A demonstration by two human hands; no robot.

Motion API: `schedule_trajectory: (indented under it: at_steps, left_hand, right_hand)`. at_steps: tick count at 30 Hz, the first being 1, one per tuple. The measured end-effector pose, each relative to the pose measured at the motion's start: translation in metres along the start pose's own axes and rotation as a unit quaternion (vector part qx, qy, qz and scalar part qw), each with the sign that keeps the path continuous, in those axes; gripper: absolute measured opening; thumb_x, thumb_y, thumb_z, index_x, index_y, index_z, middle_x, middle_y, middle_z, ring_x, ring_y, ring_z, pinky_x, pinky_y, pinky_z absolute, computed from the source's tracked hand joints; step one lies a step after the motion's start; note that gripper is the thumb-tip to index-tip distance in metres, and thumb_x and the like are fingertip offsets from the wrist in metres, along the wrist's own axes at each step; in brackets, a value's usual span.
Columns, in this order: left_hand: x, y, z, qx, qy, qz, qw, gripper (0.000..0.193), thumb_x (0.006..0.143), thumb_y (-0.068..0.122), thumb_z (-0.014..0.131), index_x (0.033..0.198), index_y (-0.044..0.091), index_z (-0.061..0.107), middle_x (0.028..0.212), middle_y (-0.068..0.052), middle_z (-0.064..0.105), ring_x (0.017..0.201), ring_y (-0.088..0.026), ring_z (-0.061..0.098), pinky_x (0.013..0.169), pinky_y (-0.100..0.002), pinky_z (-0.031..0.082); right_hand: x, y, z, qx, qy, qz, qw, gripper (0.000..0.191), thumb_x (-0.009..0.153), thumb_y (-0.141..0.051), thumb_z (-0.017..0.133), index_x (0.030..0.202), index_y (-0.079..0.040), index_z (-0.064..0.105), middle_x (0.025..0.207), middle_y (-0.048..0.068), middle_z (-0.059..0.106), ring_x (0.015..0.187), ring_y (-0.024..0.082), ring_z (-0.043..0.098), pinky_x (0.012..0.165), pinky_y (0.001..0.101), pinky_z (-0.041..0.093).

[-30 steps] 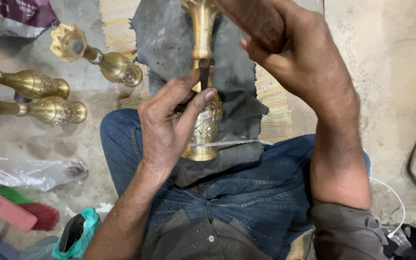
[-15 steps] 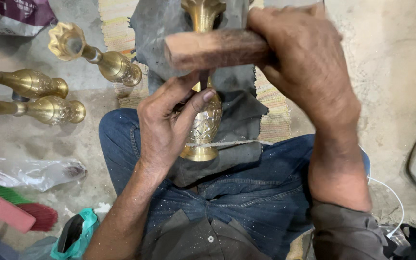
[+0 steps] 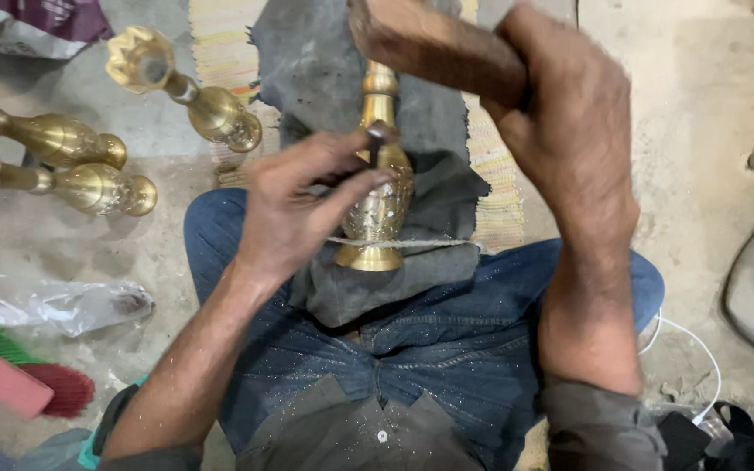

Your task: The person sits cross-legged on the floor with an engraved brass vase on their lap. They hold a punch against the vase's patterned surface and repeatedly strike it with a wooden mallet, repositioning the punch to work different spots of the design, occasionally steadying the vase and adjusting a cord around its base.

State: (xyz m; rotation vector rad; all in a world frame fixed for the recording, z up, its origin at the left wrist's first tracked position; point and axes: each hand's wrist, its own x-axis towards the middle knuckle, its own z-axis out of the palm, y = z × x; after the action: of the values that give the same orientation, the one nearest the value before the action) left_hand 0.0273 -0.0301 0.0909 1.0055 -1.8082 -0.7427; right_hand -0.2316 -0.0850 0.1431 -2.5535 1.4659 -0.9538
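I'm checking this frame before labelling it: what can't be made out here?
- Head view: the wooden mallet is motion-blurred, its top cut off by the frame edge.
- The chisel tip is hidden by the left hand.
- The brass vase has its neck behind the mallet, and its engraving is too small to read.
- Right hand: grip blurred.

To my left, three brass vases [image 3: 89, 148] lie on the concrete floor [image 3: 682, 113], with a crumpled clear plastic bag [image 3: 54, 303] nearer me. A striped woven mat [image 3: 495, 187] lies ahead; a white cable [image 3: 695, 349] runs at my right.
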Motion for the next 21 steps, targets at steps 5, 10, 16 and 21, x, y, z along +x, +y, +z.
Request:
schedule_trajectory:
  at_steps: [5,10,16,21]
  left_hand:
    - [0.003,-0.011,-0.001,-0.003,-0.029,0.042,0.999,0.033,0.096,0.011,0.081,0.128,0.009,0.072,0.106,-0.006,0.078,0.091,-0.013,0.077,0.079,-0.026,0.067]
    - [0.003,-0.019,0.004,-0.062,-0.037,-0.056,0.996,0.032,0.096,0.013,0.081,0.127,0.011,0.072,0.101,-0.001,0.080,0.086,-0.010,0.079,0.073,-0.024,0.065]
    - [0.004,-0.014,0.000,-0.033,-0.053,0.031,0.998,0.033,0.099,0.012,0.079,0.130,0.012,0.070,0.112,-0.003,0.077,0.096,-0.012,0.078,0.082,-0.026,0.068]
    - [0.005,-0.013,-0.001,-0.053,-0.061,0.031,0.996,0.036,0.101,0.011,0.076,0.136,0.012,0.068,0.110,-0.003,0.076,0.099,-0.013,0.077,0.087,-0.027,0.069]
  right_hand:
    - [-0.002,-0.009,-0.005,-0.016,0.000,-0.052,0.999,0.028,0.086,-0.003,0.083,0.109,-0.004,0.067,0.101,0.011,0.068,0.094,0.032,0.066,0.082,0.0435,0.049]
    - [-0.003,-0.010,-0.011,-0.069,0.019,-0.072,0.995,0.025,0.089,-0.007,0.083,0.109,-0.007,0.067,0.097,0.006,0.067,0.093,0.028,0.063,0.082,0.0411,0.043]
    - [-0.006,-0.013,-0.013,-0.152,0.026,-0.093,0.984,0.025,0.087,-0.003,0.079,0.107,-0.007,0.063,0.095,0.005,0.064,0.093,0.026,0.062,0.083,0.0404,0.041]
    - [-0.005,-0.014,-0.016,0.035,0.015,0.013,0.999,0.023,0.093,-0.002,0.077,0.108,-0.006,0.060,0.102,0.004,0.065,0.092,0.021,0.064,0.081,0.0346,0.045]
